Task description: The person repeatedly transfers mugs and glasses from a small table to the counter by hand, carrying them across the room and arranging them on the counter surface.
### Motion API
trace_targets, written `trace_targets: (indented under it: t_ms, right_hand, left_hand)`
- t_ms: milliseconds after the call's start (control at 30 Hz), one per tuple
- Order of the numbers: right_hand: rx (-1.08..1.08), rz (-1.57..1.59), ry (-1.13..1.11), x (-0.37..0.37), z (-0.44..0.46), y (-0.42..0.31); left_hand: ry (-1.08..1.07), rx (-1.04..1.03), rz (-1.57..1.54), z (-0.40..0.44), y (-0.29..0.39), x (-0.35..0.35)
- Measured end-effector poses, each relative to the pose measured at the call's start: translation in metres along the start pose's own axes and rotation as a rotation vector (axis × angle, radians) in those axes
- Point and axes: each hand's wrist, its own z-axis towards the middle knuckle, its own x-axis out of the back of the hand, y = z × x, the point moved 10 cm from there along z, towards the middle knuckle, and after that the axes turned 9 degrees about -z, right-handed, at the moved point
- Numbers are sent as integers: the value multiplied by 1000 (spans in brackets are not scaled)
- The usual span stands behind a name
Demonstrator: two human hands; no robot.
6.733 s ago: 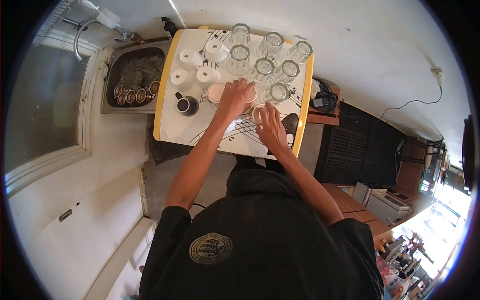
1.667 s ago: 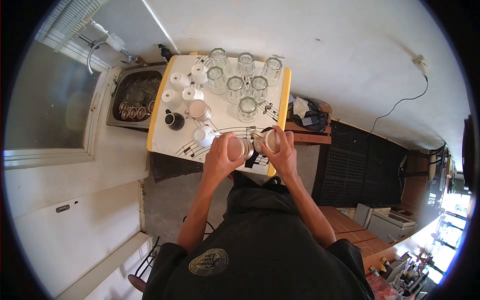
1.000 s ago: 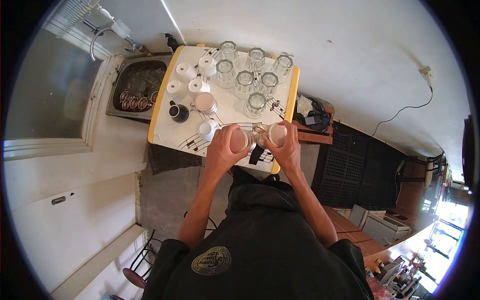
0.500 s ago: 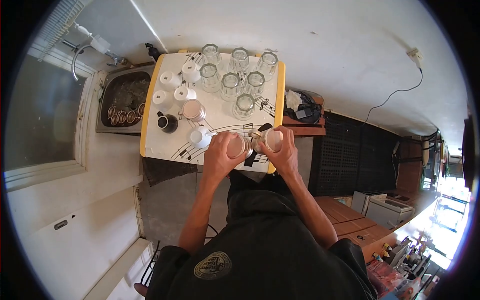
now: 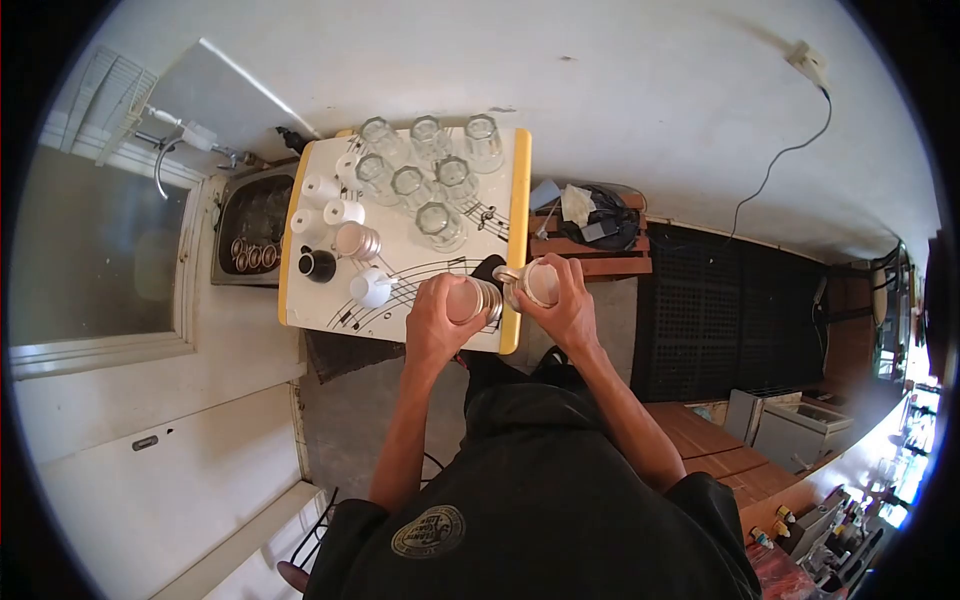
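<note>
My left hand (image 5: 434,320) is wrapped round a beige ridged mug (image 5: 465,301), its round pale end facing up. A second beige mug (image 5: 542,284) with its handle turned to the left is gripped by my right hand (image 5: 569,308). Both mugs are held close together at the table's front right corner, the right one past the yellow edge. Nearest to my left hand on the table (image 5: 440,333) is a white cup (image 5: 370,287) with a handle. Behind it stand another beige ridged mug (image 5: 358,241) and a small black pitcher (image 5: 318,265).
Several upturned clear glasses (image 5: 440,226) fill the back of the table, with several white cups (image 5: 343,213) at the left. Left of it, a sink (image 5: 228,225) holds several beige mugs (image 5: 256,257). A wooden bench (image 5: 600,266) with a black bag (image 5: 612,222) stands at the right.
The view has shifted, and the table now lies further left in it. My hands, still holding both mugs, have moved rightward relative to the table, toward its right edge.
</note>
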Motion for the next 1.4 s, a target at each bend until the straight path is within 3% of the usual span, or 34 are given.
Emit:
trace_targets:
  t_ms: [233, 533, 1100, 1233, 1400]
  right_hand:
    - [-19, 12, 101, 57, -7, 54]
    - [-206, 28, 140, 140, -34, 147]
    - [-733, -278, 963, 382, -217, 302]
    - [-796, -364, 1128, 430, -249, 343]
    - [-863, -397, 1166, 492, -255, 423]
  left_hand:
    - [-24, -68, 12, 13, 54, -59]
    - [-186, -128, 17, 25, 131, -161]
    - [-873, -721, -257, 4, 367, -456]
    - [-1019, -772, -258, -10, 426, -529]
    - [-1110, -812, -251, -5, 485, -627]
